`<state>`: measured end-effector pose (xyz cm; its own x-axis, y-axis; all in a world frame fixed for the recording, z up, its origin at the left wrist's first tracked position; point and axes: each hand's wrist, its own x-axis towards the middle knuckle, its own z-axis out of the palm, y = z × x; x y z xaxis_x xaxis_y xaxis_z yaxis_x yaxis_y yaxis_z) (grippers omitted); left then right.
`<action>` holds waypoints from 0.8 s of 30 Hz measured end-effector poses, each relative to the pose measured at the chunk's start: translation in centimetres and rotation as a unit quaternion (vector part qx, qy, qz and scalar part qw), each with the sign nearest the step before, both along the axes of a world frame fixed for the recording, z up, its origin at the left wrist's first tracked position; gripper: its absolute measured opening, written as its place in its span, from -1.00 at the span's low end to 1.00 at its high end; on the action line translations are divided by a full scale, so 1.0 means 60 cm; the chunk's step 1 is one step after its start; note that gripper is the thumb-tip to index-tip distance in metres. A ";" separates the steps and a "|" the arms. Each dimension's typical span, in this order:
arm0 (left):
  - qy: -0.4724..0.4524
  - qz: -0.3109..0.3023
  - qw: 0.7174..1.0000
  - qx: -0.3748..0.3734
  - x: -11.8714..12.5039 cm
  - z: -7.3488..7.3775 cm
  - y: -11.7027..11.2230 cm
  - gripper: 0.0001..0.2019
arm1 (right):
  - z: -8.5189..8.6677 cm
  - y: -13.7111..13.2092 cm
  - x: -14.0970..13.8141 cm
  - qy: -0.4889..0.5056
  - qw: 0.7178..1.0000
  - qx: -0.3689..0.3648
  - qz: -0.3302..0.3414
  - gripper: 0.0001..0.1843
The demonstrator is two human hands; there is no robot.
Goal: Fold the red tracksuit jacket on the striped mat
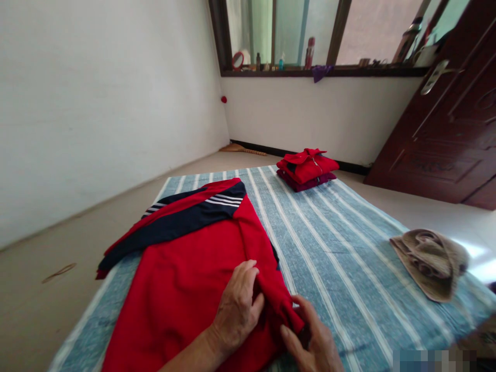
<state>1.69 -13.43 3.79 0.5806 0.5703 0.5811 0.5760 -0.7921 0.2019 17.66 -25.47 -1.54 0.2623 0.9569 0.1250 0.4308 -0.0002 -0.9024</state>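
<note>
A red track jacket [182, 299] lies spread on a blue-and-white striped mat [341, 243], with a navy sleeve [186, 214] bearing white stripes folded across its upper part. My left hand [236, 310] rests on the red cloth, its fingers curled over a raised fold. Just to the right, my right hand [313, 343] pinches the fold's lower end between thumb and fingers. Further along the mat sits a folded stack of red and maroon clothes [307, 168]. A crumpled beige cloth [430, 263] lies at the mat's right side.
The mat lies on a beige floor [65, 294] beside a white wall [104, 113]. A broom [242, 150] lies at the far wall. A dark wooden door [453, 119] stands at the right, below a windowsill [321, 72] holding several bottles.
</note>
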 end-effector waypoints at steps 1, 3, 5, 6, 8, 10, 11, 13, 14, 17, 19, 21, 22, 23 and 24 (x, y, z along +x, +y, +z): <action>-0.008 0.019 1.000 -0.007 0.000 0.003 -0.009 -0.68 | 0.004 -0.001 0.001 0.010 1.000 -0.008 0.006 -0.55; -0.016 0.040 0.999 -0.030 0.000 0.007 -0.026 -0.82 | 0.011 -0.002 0.000 0.018 0.999 -0.026 0.008 -0.66; -0.007 0.035 0.998 -0.054 0.002 0.008 -0.039 -0.88 | 0.015 -0.004 -0.002 0.013 0.999 -0.036 -0.002 -0.73; 0.001 0.025 0.998 -0.064 0.002 0.006 -0.043 -0.87 | 0.016 -0.004 -0.004 0.010 0.999 -0.033 -0.011 -0.74; 0.017 0.003 0.996 -0.089 0.005 0.003 -0.048 -0.85 | 0.018 -0.005 -0.007 0.016 0.999 -0.019 -0.024 -0.70; 0.032 -0.013 0.993 -0.116 0.006 -0.002 -0.048 -0.85 | 0.019 -0.004 -0.006 0.041 0.999 -0.013 -0.016 -0.64; 0.041 -0.017 0.991 -0.123 0.007 -0.004 -0.048 -0.86 | 0.020 -0.003 -0.003 0.058 0.998 -0.017 -0.007 -0.62; 0.065 -0.017 0.990 -0.123 0.008 -0.008 -0.048 -0.87 | 0.024 -0.002 0.004 0.097 0.995 -0.034 0.014 -0.60; 0.080 -0.015 0.990 -0.118 0.008 -0.010 -0.049 -0.88 | 0.026 -0.002 0.007 0.116 0.992 -0.043 0.021 -0.59; 0.115 -0.011 0.988 -0.103 0.008 -0.018 -0.053 -0.86 | 0.037 -0.002 0.017 0.166 0.983 -0.064 0.048 -0.56; 0.126 -0.009 0.986 -0.105 0.008 -0.022 -0.054 -0.85 | 0.045 -0.004 0.021 0.181 0.978 -0.071 0.075 -0.56; 0.137 -0.011 0.984 -0.115 0.009 -0.022 -0.054 -0.84 | 0.054 -0.006 0.025 0.177 0.977 -0.073 0.096 -0.60; 0.142 -0.012 0.982 -0.120 0.010 -0.021 -0.054 -0.84 | 0.059 -0.007 0.027 0.169 0.977 -0.070 0.106 -0.64; 0.147 -0.014 0.981 -0.123 0.011 -0.019 -0.053 -0.84 | 0.063 -0.008 0.030 0.159 0.978 -0.068 0.115 -0.70; 0.151 -0.014 0.980 -0.126 0.012 -0.017 -0.052 -0.84 | 0.067 -0.009 0.033 0.150 0.979 -0.066 0.124 -0.77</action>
